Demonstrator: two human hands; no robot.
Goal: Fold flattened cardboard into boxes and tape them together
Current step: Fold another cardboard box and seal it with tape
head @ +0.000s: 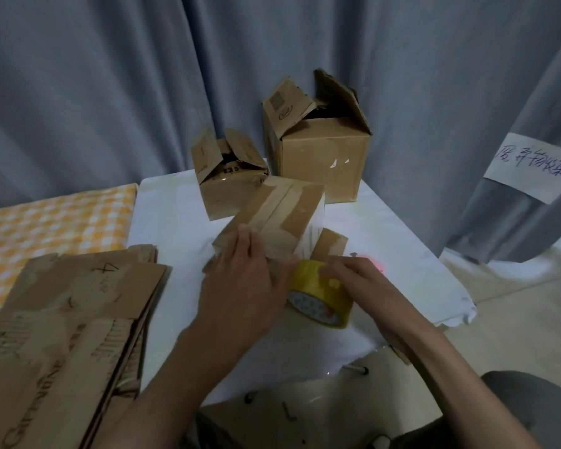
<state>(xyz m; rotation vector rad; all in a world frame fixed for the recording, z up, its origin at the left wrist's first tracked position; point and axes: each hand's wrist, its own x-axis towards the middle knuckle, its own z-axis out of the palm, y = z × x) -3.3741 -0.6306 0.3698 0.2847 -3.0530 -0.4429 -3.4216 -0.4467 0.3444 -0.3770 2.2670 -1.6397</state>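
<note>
A small cardboard box (282, 215) lies tilted on the white table (386, 241), its taped flaps facing up. My left hand (243, 280) presses flat against the box's near side with straight fingers. My right hand (357, 280) grips a roll of yellowish clear tape (321, 299) right beside the box's near right corner. A loose flap (329, 244) sticks out at the box's right.
Two folded boxes stand at the back of the table: a small one (221, 186) and a larger one (318, 150), both with top flaps open. A stack of flattened cardboard (62, 335) lies at the left. Grey curtains hang behind, with a paper note (531, 166) at right.
</note>
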